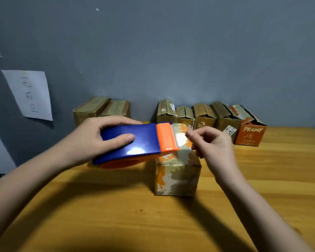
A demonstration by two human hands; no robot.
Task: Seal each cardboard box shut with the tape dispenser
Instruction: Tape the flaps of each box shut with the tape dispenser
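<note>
A small cardboard box [176, 177] stands near the middle of the wooden table [135, 215], its sides patchy with orange print and glossy tape. Just above its top the tape dispenser [135, 140] is held level, a blue body with an orange cutter end pointing right, and an orange round part shows under its near edge. The left hand [96, 137] grips the dispenser from the left, thumb lying across the blue top face and fingers curled over the far edge. At the cutter, a short tongue of clear tape [181, 137] sticks out to the right over the box top. The right hand [213, 144] is at that tape end with its fingers curled inward, and its fingertips seem to pinch the loose edge, though the tape is clear and blurred so the contact is hard to confirm. Along the far side of the table, against the grey wall [171, 51], two closed brown boxes [100, 110] lie side by side on the left; well apart to their right runs a row of brown boxes [198, 115] with flaps not fully flat, ending in an orange box printed PRAMY [251, 135]. A white sheet of paper [30, 94] with handwritten characters hangs on the wall at the far left
</note>
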